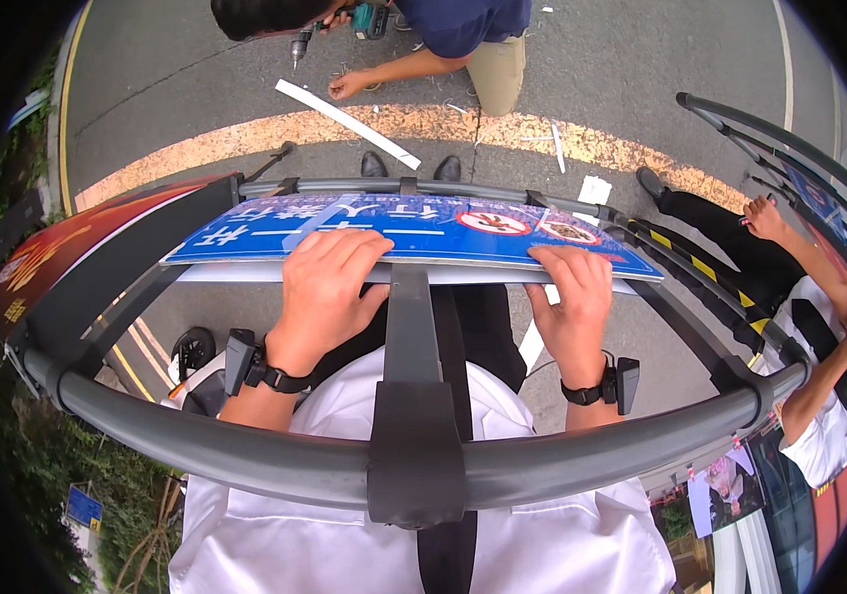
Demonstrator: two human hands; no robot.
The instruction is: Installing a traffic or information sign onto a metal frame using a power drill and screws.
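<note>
A blue sign panel (pixel 418 244) with white lettering and red-ringed symbols lies in front of me, within a grey tubular barrier frame (pixel 582 453). My left hand (pixel 329 282) is closed on the panel's near edge left of the middle upright, fingers on top and thumb below. Toward the panel's right end, my right hand (pixel 574 292) grips the same edge with its fingertips over the face. A pale sheet edge shows just under the panel. Each of my wrists wears a black strap with a small dark device.
Beyond the frame, a crouching person holds a teal cordless drill (pixel 371 20) near a white strip (pixel 347 124) on the road. At right, another person in a white shirt (pixel 814 337) stands beside a bar with yellow-black tape (pixel 705 267). A red banner (pixel 67 247) is at left.
</note>
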